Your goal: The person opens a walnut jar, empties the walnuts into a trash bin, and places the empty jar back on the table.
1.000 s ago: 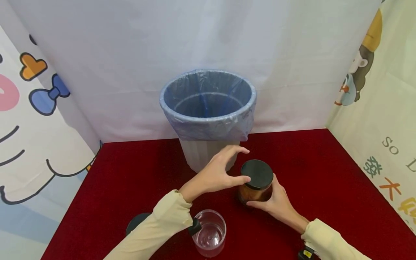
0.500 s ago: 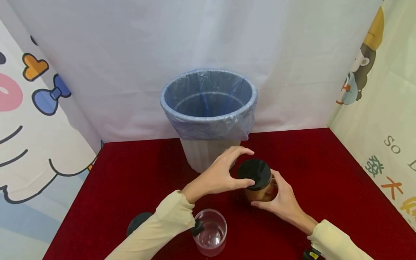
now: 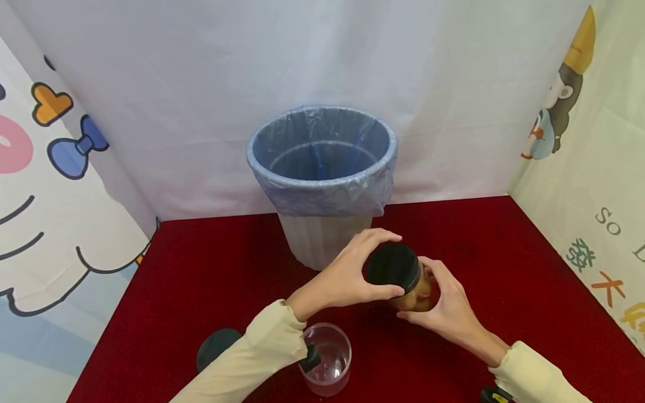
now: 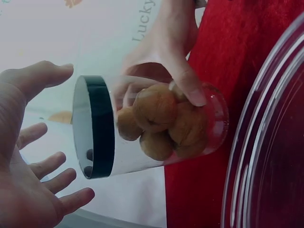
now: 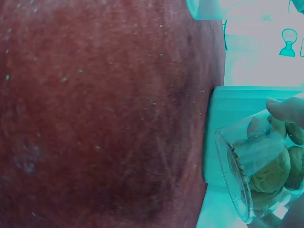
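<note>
In the head view my right hand (image 3: 448,308) grips the side of a clear jar (image 3: 420,294), thumb in front and fingers behind. Several round brown nut-like things (image 4: 159,109) lie inside it; their exact kind is unclear. A dark lid (image 3: 393,266) covers the jar, which leans with the lid to the left. Around that lid my left hand (image 3: 347,274) spreads its thumb and fingers. The left wrist view shows a gap between that hand and the lid. The jar's base appears raised off the cloth in the right wrist view.
A clear container (image 3: 326,358), its top uncovered, stands below my left forearm. Another dark lid (image 3: 218,347) lies left of it, partly covered by the sleeve. Behind the hands stands a white bin (image 3: 322,240) with a blue liner (image 3: 322,196), on the red cloth (image 3: 478,252).
My right hand has tilted the jar, lid to the left, and moved slightly right. My left hand has moved a little right, closer around the lid.
</note>
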Motion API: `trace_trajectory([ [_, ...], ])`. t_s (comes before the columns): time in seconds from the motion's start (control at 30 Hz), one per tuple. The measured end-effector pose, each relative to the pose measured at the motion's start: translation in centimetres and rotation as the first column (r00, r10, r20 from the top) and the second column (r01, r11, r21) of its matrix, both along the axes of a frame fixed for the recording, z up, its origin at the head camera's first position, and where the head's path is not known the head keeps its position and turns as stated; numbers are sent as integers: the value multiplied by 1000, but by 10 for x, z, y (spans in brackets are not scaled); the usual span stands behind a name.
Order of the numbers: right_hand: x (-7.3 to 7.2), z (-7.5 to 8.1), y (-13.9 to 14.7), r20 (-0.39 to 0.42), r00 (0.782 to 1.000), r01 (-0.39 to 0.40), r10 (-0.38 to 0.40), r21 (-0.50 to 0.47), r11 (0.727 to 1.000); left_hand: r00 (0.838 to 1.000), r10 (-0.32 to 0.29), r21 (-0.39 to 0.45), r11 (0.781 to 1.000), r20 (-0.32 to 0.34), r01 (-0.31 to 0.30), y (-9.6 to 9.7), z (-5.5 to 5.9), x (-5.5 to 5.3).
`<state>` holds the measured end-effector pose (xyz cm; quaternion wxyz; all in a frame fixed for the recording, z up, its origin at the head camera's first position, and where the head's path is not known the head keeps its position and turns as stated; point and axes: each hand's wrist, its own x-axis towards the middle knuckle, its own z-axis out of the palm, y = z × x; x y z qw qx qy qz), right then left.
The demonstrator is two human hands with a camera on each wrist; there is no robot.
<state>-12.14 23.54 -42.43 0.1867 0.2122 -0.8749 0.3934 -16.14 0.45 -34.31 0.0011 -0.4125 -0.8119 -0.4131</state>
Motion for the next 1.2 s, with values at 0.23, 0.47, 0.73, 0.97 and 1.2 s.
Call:
trace_trajectory([
  [0.23,2,13,1,-36,999,-17,18,34,999,1000,-15,-5,1000,-14,15,0,1,7],
  [0.47,5,23,1,-86,996,-7,15,92,996,998,-1,-33,999,-59,-1,-1,1,15],
  [0.73,9,37,4,-183,982,-11,40,156,988,997,13,-31,999,-78,-16,-4,3,22],
  [0.97,12,50,6,-211,975,-17,65,221,975,994,14,96,995,-109,-4,-8,1,25],
  [1.2,12,58,7,-246,965,-20,89,272,962,985,-4,209,977,-172,40,-9,-2,24],
])
